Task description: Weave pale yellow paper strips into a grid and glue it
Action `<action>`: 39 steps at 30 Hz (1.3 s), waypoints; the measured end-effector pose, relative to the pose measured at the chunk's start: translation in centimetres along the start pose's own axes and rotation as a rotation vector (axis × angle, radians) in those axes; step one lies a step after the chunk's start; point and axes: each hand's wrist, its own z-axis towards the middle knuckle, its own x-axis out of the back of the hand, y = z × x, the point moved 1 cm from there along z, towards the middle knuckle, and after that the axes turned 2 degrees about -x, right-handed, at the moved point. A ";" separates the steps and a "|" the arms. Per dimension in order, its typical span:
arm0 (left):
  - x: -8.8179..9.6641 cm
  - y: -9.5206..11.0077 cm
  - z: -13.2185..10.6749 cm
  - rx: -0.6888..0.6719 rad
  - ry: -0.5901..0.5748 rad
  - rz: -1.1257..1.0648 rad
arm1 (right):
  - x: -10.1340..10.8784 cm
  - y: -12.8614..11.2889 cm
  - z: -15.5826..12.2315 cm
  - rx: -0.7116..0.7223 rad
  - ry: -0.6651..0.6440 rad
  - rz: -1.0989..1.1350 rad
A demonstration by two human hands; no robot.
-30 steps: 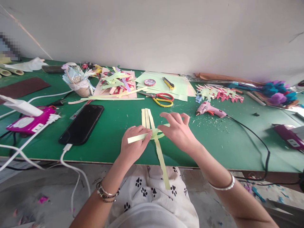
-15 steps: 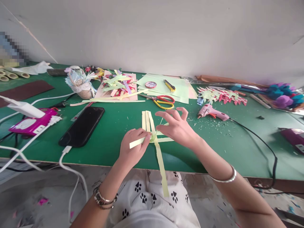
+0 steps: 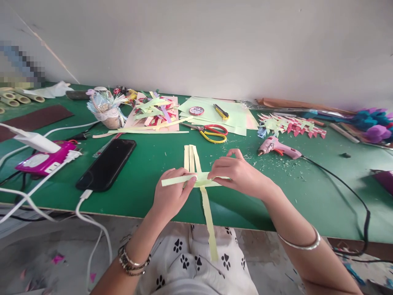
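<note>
Pale green and cream paper strips (image 3: pixel 209 221) cross one another at the front of the table. Several of them point away from me, one hangs over the table edge toward my lap, and others run sideways. My left hand (image 3: pixel 173 192) pinches the crossing from the left, thumb on top, with a strip end sticking out over its back. From the right, my right hand (image 3: pixel 235 172) has its fingertips closed on the sideways strips, just right of the crossing. The fingers partly hide the spot where the strips overlap.
Beyond the strips lie red-and-yellow scissors (image 3: pixel 211 133), a cutter knife (image 3: pixel 221 112) and a tape roll (image 3: pixel 196 111) on green paper sheets (image 3: pixel 190 104). A pink glue gun (image 3: pixel 281 148) with a cord lies right; a black phone (image 3: pixel 106 164) and magenta power strip (image 3: pixel 50 157) lie left.
My right hand has come down from its raised, spread pose and closed on the sideways strips. The strip ends near the crossing now lie flatter. My left hand has stayed nearly in place.
</note>
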 end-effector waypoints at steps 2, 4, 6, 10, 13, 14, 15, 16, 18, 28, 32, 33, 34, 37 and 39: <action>0.0 -0.1 0.0 -0.009 -0.025 0.027 | 0.0 -0.2 0.0 0.019 -0.006 0.032; 0.0 -0.1 0.1 -0.022 -0.026 0.030 | 0.0 -0.3 0.1 0.039 -0.007 0.052; -0.1 -0.1 0.0 -0.031 -0.010 0.027 | -0.1 -0.3 0.1 0.047 0.004 0.059; -0.2 0.1 -0.1 -0.082 0.002 0.086 | -0.1 -0.2 0.0 0.039 0.025 0.089; -0.3 0.2 -0.1 -0.148 0.006 0.140 | -0.1 -0.4 -0.1 0.044 0.045 0.090; -0.3 0.2 -0.1 -0.160 0.004 0.153 | -0.1 -0.5 -0.1 0.050 0.064 0.062; -0.4 0.2 -0.2 -0.166 0.002 0.163 | -0.1 -0.7 -0.1 0.058 0.096 0.017; -0.4 0.2 -0.2 -0.168 0.001 0.172 | -0.1 -0.9 -0.1 0.072 0.135 -0.043; -0.5 0.2 -0.2 -0.170 0.001 0.187 | -0.1 -1.3 0.0 0.124 0.215 -0.177; -0.7 0.2 -0.3 -0.167 0.030 0.260 | -1.3 -2.0 0.8 0.179 0.372 -0.295; -0.5 0.5 -0.3 -0.158 0.035 0.271 | -1.5 -1.4 0.8 0.118 0.370 -0.120; -0.5 0.5 -0.2 -0.152 0.037 0.264 | -1.4 -1.2 0.9 0.093 0.383 -0.044; -0.4 0.6 -0.2 -0.146 0.039 0.254 | -1.4 -1.0 0.9 0.058 0.401 0.045; -0.4 0.7 -0.1 -0.129 0.033 0.217 | -1.5 -0.3 1.0 -0.095 0.446 0.319; -0.4 0.6 -0.1 -0.127 0.039 0.200 | -1.8 0.0 1.2 -0.174 0.430 0.473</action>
